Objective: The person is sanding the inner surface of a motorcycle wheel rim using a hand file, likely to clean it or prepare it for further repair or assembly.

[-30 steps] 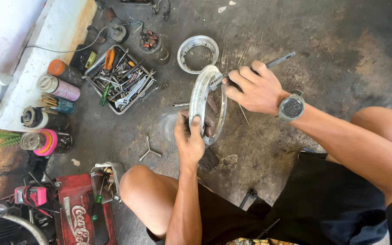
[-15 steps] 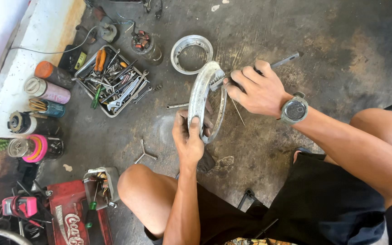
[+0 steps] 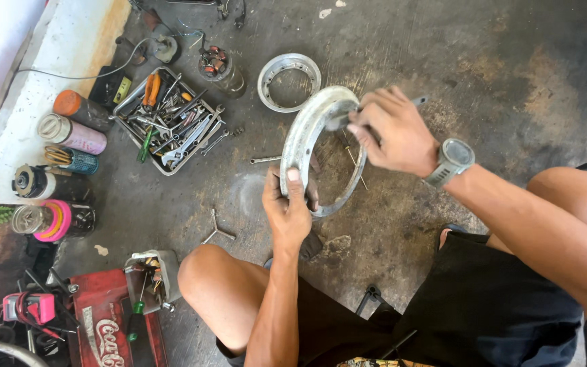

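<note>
Floor (image 3: 511, 88) is carrying a tray of tools (image 3: 171, 122) at upper left. Centre frame, the left hand (image 3: 288, 207) is reaching up, fingers wrapping the tilted metal rim (image 3: 307, 136); the right hand (image 3: 395, 132) is bending inward, gripping a tool (image 3: 419, 102) against its top.

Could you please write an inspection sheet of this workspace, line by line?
Surface: stained concrete floor, bare patches dusty.
Job's things: metal rim held upright; thin metal tool at its top edge.
Clutter: tool tray, second ring, spray cans, three-way wrench, red crate, loose spokes.
Hands: left hand grips the rim's lower edge; right hand, with wristwatch, holds the tool.
Cables: one cable along the white ledge.
Surroundings: white ledge at the left; nobody else seen.
</note>
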